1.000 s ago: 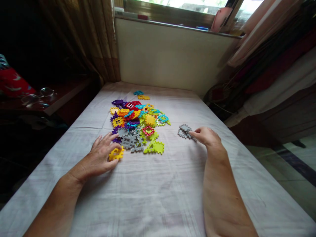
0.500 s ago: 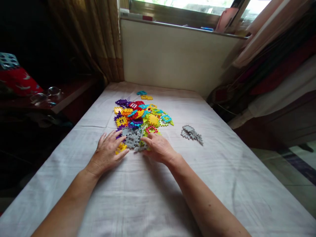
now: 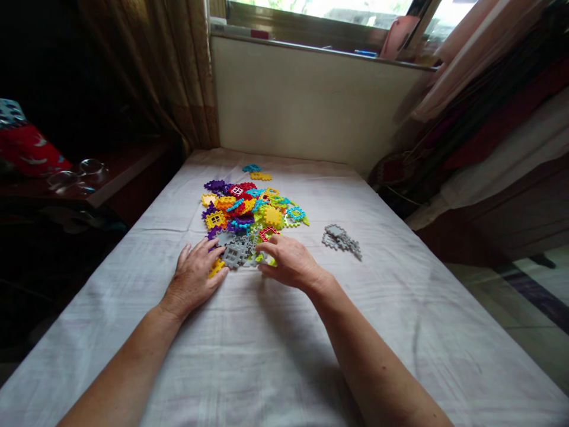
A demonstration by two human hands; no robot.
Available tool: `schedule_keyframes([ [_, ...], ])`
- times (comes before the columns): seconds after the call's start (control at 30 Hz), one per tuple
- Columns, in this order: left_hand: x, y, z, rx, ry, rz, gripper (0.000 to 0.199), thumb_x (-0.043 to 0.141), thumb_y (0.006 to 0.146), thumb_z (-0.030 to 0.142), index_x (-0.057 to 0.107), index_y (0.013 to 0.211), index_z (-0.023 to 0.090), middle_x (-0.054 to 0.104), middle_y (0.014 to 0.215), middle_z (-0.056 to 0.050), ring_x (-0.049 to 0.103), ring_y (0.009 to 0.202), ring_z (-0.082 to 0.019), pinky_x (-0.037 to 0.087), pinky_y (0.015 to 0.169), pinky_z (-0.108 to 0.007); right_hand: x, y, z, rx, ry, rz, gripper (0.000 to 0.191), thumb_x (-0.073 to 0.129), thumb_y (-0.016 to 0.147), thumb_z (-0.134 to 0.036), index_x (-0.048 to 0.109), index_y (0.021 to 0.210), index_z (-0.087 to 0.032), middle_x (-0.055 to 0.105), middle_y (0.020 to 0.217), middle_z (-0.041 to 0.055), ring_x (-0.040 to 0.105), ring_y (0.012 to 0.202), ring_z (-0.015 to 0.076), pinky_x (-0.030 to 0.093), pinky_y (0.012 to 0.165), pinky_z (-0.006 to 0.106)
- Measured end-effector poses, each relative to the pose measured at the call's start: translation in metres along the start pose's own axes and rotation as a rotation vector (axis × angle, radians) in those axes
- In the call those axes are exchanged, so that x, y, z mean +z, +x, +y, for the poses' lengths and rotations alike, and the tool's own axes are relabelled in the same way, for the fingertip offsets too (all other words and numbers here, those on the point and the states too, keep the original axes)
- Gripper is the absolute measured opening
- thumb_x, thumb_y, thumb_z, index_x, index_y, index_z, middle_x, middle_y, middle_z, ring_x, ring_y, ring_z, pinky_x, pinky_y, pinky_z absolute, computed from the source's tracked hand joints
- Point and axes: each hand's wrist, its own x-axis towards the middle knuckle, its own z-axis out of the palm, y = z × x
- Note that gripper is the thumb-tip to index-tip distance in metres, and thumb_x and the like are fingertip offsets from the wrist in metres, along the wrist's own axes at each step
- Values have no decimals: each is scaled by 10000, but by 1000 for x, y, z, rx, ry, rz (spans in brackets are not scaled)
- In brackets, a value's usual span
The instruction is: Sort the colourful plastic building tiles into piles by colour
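Observation:
A heap of colourful toothed plastic pieces [image 3: 272,216] lies on the white cloth. At its near edge are grey pieces [image 3: 233,255], between my two hands. My left hand [image 3: 194,271] rests at the heap's near left, fingers spread, beside a yellow piece [image 3: 216,267]. My right hand [image 3: 287,261] is at the near right of the heap, thumb and fingers apart, over green and grey pieces; nothing is seen held in it. A red frame piece [image 3: 268,233] lies just beyond its fingers. A separate small pile of grey pieces [image 3: 341,239] lies to the right.
The cloth-covered surface [image 3: 400,332] reaches a pale wall below a window. At the far side lie a blue piece [image 3: 251,168] and a yellow piece [image 3: 261,177]. Eyeglasses [image 3: 79,175] and a red bag [image 3: 31,149] are on a dark side table at left. Clothes hang at right.
My right hand has lifted slightly and its thumb and fingers have parted. A dark grey piece near its fingertips has shifted. My left hand has barely moved. The view has turned slightly right.

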Motion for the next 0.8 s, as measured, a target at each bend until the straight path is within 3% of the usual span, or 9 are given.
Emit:
schedule_keyframes([
  [0.1, -1, 0, 0, -7, -11, 5, 361, 506, 866, 375, 626, 1184, 251, 591, 1394, -117, 491, 1342, -311, 271, 1155, -578, -18, -11, 24, 148, 51, 21, 383, 622, 869, -363, 643, 1244, -289, 672, 1140, 58, 628, 967, 189, 452, 828, 277],
  [0.27, -2, 1, 4, -14, -35, -17, 332, 541, 851, 384, 635, 1140, 249, 600, 1384, -113, 490, 1343, -309, 273, 1156, -575, -42, -40, 93, 622, 49, -107, 305, 631, 812, -385, 730, 1069, -252, 736, 1029, 58, 660, 864, 204, 440, 702, 262],
  [0.37, -2, 1, 8, -9, -47, -29, 350, 592, 834, 419, 632, 1135, 244, 598, 1386, -122, 482, 1351, -321, 266, 1158, -584, -41, -59, 133, 782, 77, -139, 278, 662, 770, -378, 754, 972, -211, 746, 899, 58, 663, 797, 193, 417, 641, 247],
  [0.47, 1, 1, 10, -4, -53, -19, 326, 612, 833, 451, 632, 1081, 240, 599, 1385, -126, 475, 1357, -329, 265, 1155, -600, -31, -70, 159, 860, 142, -97, 317, 715, 712, -378, 759, 954, -180, 725, 768, 42, 650, 714, 174, 410, 613, 242],
  [0.63, 1, 2, 9, 35, -66, 18, 288, 609, 847, 465, 621, 1039, 250, 624, 1356, -118, 506, 1332, -316, 278, 1151, -596, -25, -73, 165, 891, 160, -74, 268, 730, 679, -335, 770, 899, -186, 708, 708, 18, 632, 679, 159, 401, 598, 236],
  [0.8, -5, 4, 11, 133, -105, 73, 347, 584, 872, 486, 610, 1123, 249, 625, 1356, -116, 521, 1326, -295, 281, 1163, -555, -42, -63, 139, 919, 21, 6, 198, 601, 781, -307, 771, 848, -230, 709, 705, 28, 619, 672, 162, 364, 574, 245],
])
